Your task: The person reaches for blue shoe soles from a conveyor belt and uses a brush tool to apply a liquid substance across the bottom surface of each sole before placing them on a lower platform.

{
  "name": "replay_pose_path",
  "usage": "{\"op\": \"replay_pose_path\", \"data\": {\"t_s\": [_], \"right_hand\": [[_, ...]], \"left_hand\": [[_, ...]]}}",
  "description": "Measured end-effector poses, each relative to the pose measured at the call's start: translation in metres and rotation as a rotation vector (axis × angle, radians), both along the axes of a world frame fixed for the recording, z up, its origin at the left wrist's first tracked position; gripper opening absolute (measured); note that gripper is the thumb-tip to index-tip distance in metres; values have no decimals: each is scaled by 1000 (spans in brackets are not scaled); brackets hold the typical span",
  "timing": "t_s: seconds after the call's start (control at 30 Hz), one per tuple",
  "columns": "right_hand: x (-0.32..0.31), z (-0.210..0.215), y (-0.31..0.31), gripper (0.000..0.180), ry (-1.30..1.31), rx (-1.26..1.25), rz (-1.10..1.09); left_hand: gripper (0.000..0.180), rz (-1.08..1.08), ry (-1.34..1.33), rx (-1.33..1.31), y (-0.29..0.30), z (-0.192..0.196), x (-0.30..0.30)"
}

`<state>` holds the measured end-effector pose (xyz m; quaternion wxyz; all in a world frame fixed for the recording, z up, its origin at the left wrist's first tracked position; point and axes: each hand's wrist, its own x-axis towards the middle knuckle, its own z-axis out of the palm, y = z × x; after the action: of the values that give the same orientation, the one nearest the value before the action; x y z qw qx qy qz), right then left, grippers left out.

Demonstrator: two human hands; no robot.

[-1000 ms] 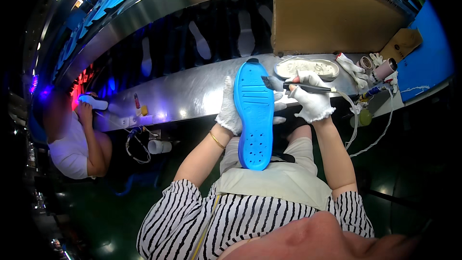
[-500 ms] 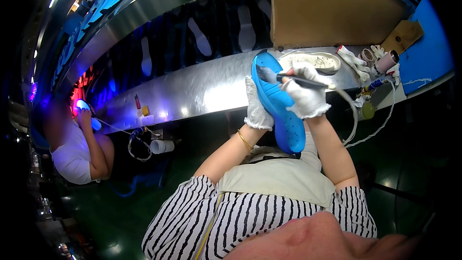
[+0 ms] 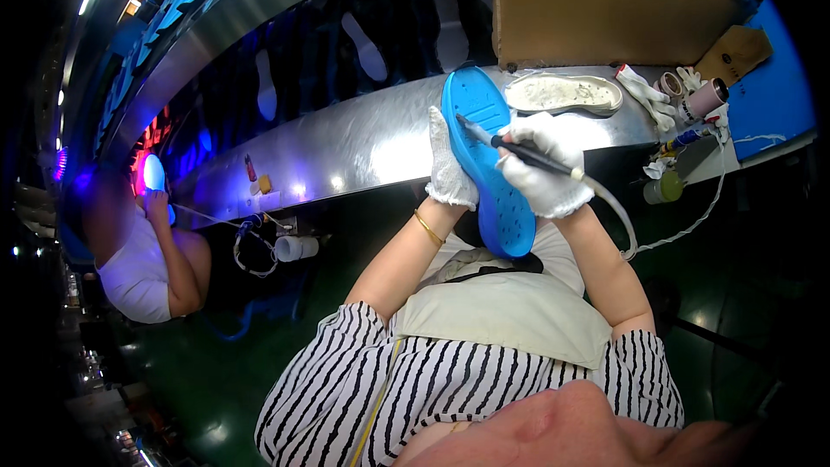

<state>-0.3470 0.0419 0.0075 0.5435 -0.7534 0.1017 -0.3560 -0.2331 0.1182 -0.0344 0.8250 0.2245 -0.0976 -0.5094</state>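
A blue shoe sole [image 3: 510, 220] is held tilted in front of me, its toe end up over the bench edge and its heel end near my lap. My left hand [image 3: 450, 171], in a white knit glove, is closed along the sole's left side. My right hand [image 3: 543, 169], also gloved, grips a dark-handled brush [image 3: 529, 156] with a pale hose running from its end. The bristles lie against the sole's inner face, below the ridged toe area. Just beyond my right hand, a cream sole [image 3: 562, 92] rests on the bench.
Beyond the metal bench [image 3: 346, 151], several pale soles lie in a dark recess. A cardboard box [image 3: 614, 17] stands at the far right. Near it are white gloves [image 3: 644, 91], a pink roll [image 3: 705, 99] and a green-yellow container [image 3: 664, 188]. Another person [image 3: 143, 268] works at the left.
The brush tip has moved down the sole, away from its toe, and the handle has swung lower. The sole has shifted slightly left. The person at the left has raised a lit sole.
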Motion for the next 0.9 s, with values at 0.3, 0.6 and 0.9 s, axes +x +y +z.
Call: {"op": "replay_pose_path", "data": {"t_s": [0.3, 0.6, 0.9], "right_hand": [[-15, -4, 16, 17, 40, 37, 93], [-46, -22, 4, 13, 122, 319, -43], [-31, -8, 1, 16, 29, 133, 30]], "left_hand": [[95, -71, 32, -6, 11, 8, 11], [83, -262, -176, 226, 46, -3, -27], [105, -220, -71, -62, 13, 0, -6]]}}
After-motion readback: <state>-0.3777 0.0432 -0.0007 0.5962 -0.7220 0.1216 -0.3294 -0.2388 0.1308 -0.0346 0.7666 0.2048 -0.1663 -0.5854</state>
